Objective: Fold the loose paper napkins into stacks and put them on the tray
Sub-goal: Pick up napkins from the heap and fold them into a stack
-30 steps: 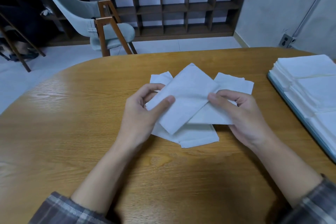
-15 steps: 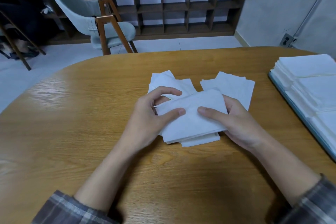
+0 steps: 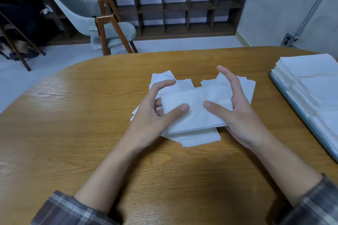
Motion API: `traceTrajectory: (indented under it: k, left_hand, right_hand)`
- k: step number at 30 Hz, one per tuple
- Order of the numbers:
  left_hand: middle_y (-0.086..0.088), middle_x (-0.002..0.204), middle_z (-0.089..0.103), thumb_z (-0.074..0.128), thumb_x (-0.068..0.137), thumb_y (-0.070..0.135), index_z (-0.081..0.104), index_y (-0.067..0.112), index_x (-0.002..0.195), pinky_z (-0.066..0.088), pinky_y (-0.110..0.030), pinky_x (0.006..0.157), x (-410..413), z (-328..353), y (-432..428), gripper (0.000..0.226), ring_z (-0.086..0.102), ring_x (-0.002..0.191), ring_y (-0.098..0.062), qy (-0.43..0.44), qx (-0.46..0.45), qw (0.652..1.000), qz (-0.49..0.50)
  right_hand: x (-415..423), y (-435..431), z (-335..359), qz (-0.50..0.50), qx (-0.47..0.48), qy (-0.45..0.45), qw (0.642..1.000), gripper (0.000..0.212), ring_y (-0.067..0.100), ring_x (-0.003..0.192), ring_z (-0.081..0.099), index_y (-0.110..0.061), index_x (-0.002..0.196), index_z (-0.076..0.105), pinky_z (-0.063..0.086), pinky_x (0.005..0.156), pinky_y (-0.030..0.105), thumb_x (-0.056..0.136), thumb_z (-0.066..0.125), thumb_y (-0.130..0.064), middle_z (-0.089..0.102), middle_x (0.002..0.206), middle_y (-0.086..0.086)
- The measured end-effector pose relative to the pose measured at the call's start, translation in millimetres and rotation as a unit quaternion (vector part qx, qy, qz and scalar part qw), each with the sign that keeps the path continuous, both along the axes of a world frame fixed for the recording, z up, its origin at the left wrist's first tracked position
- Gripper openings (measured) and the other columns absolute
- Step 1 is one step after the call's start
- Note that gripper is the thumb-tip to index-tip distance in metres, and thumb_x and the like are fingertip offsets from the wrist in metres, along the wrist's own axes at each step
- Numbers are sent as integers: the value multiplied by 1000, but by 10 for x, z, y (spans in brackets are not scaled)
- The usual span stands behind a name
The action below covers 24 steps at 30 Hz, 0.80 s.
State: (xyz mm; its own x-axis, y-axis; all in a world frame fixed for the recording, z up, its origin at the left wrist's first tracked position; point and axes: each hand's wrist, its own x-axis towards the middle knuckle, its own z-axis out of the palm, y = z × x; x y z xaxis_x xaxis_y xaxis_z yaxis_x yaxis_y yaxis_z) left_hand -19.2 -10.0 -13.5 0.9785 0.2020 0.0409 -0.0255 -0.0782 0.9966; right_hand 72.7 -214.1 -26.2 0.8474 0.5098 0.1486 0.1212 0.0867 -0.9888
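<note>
Both thumbs press down on a folded napkin (image 3: 195,109) at the centre of the frame, the left hand (image 3: 155,113) at its left end and the right hand (image 3: 237,113) at its right end. The fingers of both hands are spread and lifted, so the grip is loose: thumbs on top, the right palm against the edge, nothing pinched shut. The napkin lies on a small pile (image 3: 199,138) of other napkins, with more loose ones (image 3: 245,86) fanned out just behind it on the table (image 3: 91,133).

The step looks like flattening a fold just made. Next, the stack probably needs squaring up and carrying to the tray (image 3: 300,115) at the right edge of the frame, already lined with folded stacks (image 3: 311,67).

A chair (image 3: 87,16) and shelves (image 3: 182,5) stand in the upper part of the frame. No writing or brand is readable anywhere.
</note>
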Motion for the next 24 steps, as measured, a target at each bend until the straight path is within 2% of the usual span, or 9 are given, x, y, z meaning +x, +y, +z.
traceTrajectory:
  k: [2, 5, 6, 8, 10, 12, 16, 18, 24]
  left_hand:
    - [2, 106, 79, 79, 93, 11, 51, 36, 141, 62, -29, 71, 15, -37, 2, 61, 79, 92, -19, -14, 11, 1000, 2]
    - [6, 112, 76, 79, 93, 11, 51, 40, 140, 65, -43, 77, 36, -100, 18, 62, 78, 96, -17, -36, 67, 997, 33]
    - [9, 115, 74, 80, 93, 13, 51, 41, 140, 64, -45, 81, 40, -126, 20, 62, 76, 100, -15, -44, 92, 994, 40]
    - [17, 126, 64, 82, 92, 21, 51, 40, 141, 60, -39, 90, 43, -182, 19, 61, 67, 116, -9, -75, 178, 980, 51]
    - [15, 138, 49, 86, 87, 29, 54, 33, 138, 53, -27, 98, 56, -225, 27, 60, 53, 130, -8, -121, 283, 949, 61]
    - [11, 135, 48, 90, 83, 33, 60, 30, 128, 46, -22, 100, 67, -256, 48, 54, 50, 132, -9, -149, 344, 927, 31]
    - [19, 113, 61, 87, 81, 51, 71, 35, 110, 48, -34, 98, 79, -347, 62, 37, 56, 114, -6, -92, 427, 892, -115]
    - [20, 110, 63, 85, 83, 53, 73, 34, 105, 46, -33, 95, 75, -388, 64, 32, 55, 109, -6, -80, 442, 884, -128]
    - [22, 107, 66, 84, 87, 41, 78, 36, 99, 48, -32, 94, 102, -395, 83, 14, 59, 110, -6, -79, 413, 899, -123]
  right_hand:
    - [10, -9, -4, -18, -49, -30, 998, 75, 12, 115, 70, -58, 148, 39, 60, 93, 31, 94, 76, -20, 68, 132, -8]
    - [28, -37, 10, 24, -63, -39, 997, 48, 11, 125, 64, -41, 136, 63, 53, 106, 37, 93, 75, -23, 68, 133, -11]
    - [32, -38, 7, 26, -81, -60, 995, 37, 7, 127, 62, -33, 129, 71, 49, 108, 33, 95, 74, -21, 70, 130, -14]
    - [49, -32, -26, -3, -113, -91, 989, 25, -3, 126, 60, -27, 118, 78, 42, 107, 19, 97, 73, -13, 73, 124, -20]
    - [74, -35, -55, -59, -125, -100, 985, 27, -9, 123, 60, -27, 114, 79, 39, 101, 7, 97, 72, -7, 74, 118, -26]
    - [118, -47, -75, -111, -126, -103, 980, 29, -12, 121, 59, -27, 114, 79, 38, 96, 1, 97, 71, -5, 74, 116, -28]
    - [163, -70, -103, -145, -123, -101, 976, 30, -15, 119, 58, -28, 113, 80, 36, 92, -2, 97, 71, -5, 74, 116, -29]
    - [155, -55, -110, -141, -126, -103, 976, 30, -18, 118, 57, -28, 113, 79, 35, 91, -3, 97, 71, -5, 73, 115, -31]
    - [156, -51, -130, -128, -118, -97, 980, 30, -13, 122, 58, -28, 112, 79, 36, 95, -1, 97, 70, -4, 74, 115, -28]
